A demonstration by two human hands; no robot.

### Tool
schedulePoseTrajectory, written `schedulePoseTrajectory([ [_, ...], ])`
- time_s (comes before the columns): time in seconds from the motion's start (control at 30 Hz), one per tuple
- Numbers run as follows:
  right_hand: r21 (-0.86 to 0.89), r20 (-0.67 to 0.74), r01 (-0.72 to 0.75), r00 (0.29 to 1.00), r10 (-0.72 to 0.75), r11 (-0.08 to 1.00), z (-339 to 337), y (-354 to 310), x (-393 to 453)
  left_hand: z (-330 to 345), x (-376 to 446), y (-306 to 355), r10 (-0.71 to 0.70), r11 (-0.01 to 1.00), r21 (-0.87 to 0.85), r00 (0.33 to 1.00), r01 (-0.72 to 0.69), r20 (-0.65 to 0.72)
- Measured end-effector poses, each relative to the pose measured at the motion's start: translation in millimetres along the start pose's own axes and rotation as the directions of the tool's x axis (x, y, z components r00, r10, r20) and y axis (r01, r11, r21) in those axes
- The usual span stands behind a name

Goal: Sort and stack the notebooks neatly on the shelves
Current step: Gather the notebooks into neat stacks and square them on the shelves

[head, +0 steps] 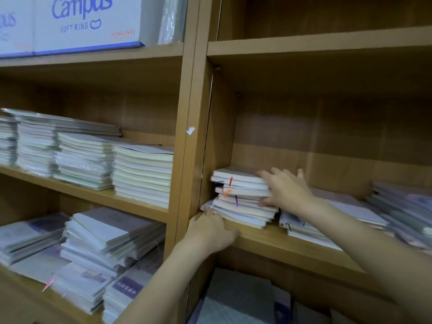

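Note:
A small uneven stack of notebooks point(240, 197) with red, orange and purple ribbon markers lies at the left end of the right-hand shelf point(292, 249), against the wooden divider. My right hand point(285, 190) grips the stack's right side, fingers over the top and thumb low against the edges. My left hand point(210, 230) rests on the shelf's front edge and touches the stack's lower left corner. Its fingers are partly hidden, so I cannot tell whether they hold anything.
More notebooks point(327, 220) lie flat to the right on the same shelf, with a slanted pile point(402, 211) at the far right. The left bay holds neat stacks point(142, 174) and a loose heap point(102, 249) below. White Campus boxes point(86, 22) sit on top.

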State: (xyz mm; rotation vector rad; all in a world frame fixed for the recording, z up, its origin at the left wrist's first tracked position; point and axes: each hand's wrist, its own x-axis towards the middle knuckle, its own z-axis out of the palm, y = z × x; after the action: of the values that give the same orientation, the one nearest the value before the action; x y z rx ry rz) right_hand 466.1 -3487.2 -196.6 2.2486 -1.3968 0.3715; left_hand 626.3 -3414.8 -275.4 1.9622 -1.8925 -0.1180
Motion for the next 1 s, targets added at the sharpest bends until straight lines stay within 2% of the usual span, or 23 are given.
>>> schedulePoseTrajectory([
  [0.07, -0.009, -0.018, 0.014, 1.0, -0.014, 1.0, 6.4, 1.1, -5.7, 7.8, -7.2, -2.0, 0.074, 0.997, -0.012, 0.988, -0.077, -0.138],
  [0.17, 0.117, 0.024, 0.027, 0.999, -0.03, 0.993, 16.0, 1.3, -12.4, 14.9, -16.6, -9.9, 0.153, 0.978, -0.087, 0.941, -0.187, -0.302],
  [0.23, 0.069, -0.012, 0.037, 0.999, -0.036, 0.997, 21.7, -7.0, -17.6, 17.6, -16.7, -15.2, 0.157, 0.982, -0.054, 0.945, -0.18, -0.288],
  [0.37, -0.069, -0.193, -0.01, 0.981, -0.004, 0.998, 34.1, -28.4, -7.4, 22.6, -12.4, -17.1, 0.145, 0.989, 0.03, 0.958, -0.142, -0.246],
  [0.43, -0.182, -0.24, 0.036, 0.968, -0.08, 0.983, 32.0, -33.9, 2.0, 23.9, -11.1, -19.1, 0.165, 0.986, 0.059, 0.953, -0.155, -0.252],
  [0.53, -0.145, -0.285, 0.057, 0.954, -0.097, 0.988, 28.8, -29.6, 9.0, 23.9, -11.1, -22.5, 0.192, 0.98, 0.106, 0.943, -0.17, -0.271],
  [0.63, -0.1, -0.4, 0.035, 0.914, -0.072, 0.994, 23.3, -22.5, 11.0, 24.9, -11.2, -21.7, 0.22, 0.972, 0.145, 0.929, -0.184, -0.297],
  [0.77, -0.043, -0.353, 0.01, 0.935, -0.024, 0.999, 12.0, -20.6, 17.4, 23.8, -12.0, -24.5, 0.246, 0.968, 0.141, 0.913, -0.21, -0.326],
  [0.93, -0.158, -0.283, 0.051, 0.954, -0.095, 0.986, 31.1, -33.4, 5.4, 23.7, -15.8, -25.5, 0.278, 0.959, 0.141, 0.908, -0.246, -0.314],
  [1.0, -0.194, -0.274, 0.054, 0.956, -0.106, 0.98, 38.5, -36.8, 1.2, 19.1, -20.2, -25.0, 0.276, 0.958, 0.033, 0.89, -0.284, -0.363],
])
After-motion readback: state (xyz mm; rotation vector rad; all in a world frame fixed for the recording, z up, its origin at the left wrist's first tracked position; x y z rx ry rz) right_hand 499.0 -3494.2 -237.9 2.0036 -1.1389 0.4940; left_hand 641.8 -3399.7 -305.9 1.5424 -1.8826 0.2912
